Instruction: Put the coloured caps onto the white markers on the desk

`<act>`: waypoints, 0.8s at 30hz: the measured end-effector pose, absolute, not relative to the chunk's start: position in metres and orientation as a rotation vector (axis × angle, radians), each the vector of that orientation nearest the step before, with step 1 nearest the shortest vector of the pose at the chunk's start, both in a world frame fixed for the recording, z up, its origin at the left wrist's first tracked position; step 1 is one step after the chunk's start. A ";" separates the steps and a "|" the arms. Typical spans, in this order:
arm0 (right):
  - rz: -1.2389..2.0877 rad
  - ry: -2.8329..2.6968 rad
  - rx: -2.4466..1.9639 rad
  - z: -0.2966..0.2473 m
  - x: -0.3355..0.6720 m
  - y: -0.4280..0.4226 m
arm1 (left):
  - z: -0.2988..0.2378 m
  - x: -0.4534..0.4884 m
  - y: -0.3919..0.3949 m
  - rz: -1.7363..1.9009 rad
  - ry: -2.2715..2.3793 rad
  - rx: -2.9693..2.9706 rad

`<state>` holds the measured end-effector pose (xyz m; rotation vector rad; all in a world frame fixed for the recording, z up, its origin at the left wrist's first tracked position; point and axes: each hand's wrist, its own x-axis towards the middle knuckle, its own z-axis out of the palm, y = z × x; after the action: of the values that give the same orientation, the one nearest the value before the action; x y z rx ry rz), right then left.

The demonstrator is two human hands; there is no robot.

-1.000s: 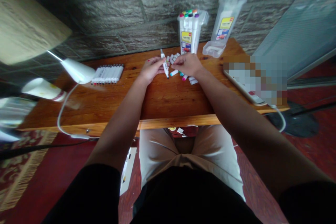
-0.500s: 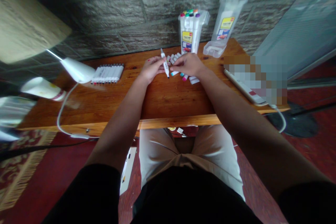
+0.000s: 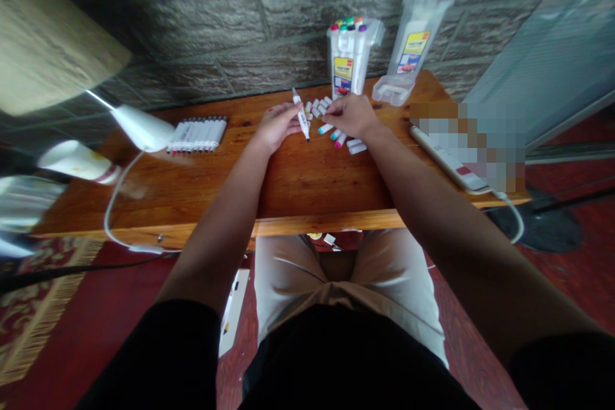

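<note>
My left hand [image 3: 276,125] is closed round a white marker [image 3: 302,117] with a dark tip, held tilted above the wooden table [image 3: 288,173]. My right hand [image 3: 352,115] rests just right of it, fingers curled over a small heap of loose marker caps [image 3: 336,134] in white, teal and pink. What its fingertips pinch is hidden. Behind the hands stands a clear case [image 3: 348,57] full of upright markers with coloured tops.
A row of capped markers [image 3: 196,134] lies at the table's left. A white lamp head [image 3: 141,128] and its cable [image 3: 115,205] sit further left. An open clear case [image 3: 408,45] leans on the stone wall; a white power strip [image 3: 451,166] lies right.
My right hand has shifted slightly right and back, uncovering more caps beneath it. The left hand with the marker has barely moved.
</note>
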<state>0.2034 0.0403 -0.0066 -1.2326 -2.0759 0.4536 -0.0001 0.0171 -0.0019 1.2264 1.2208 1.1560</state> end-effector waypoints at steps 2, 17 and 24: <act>0.446 -2.074 -1.266 -0.006 0.203 0.039 | -0.002 0.000 0.017 1.152 1.219 1.227; 0.391 -1.999 -1.225 -0.005 0.197 0.038 | -0.001 0.000 0.016 1.149 1.211 1.246; 0.425 -1.980 -1.175 0.000 0.196 0.031 | -0.002 0.000 0.016 1.155 1.205 1.251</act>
<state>0.1958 0.0310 0.0001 -1.1752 -1.9798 0.4254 -0.0003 0.0159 -0.0018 1.2513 1.2052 1.1546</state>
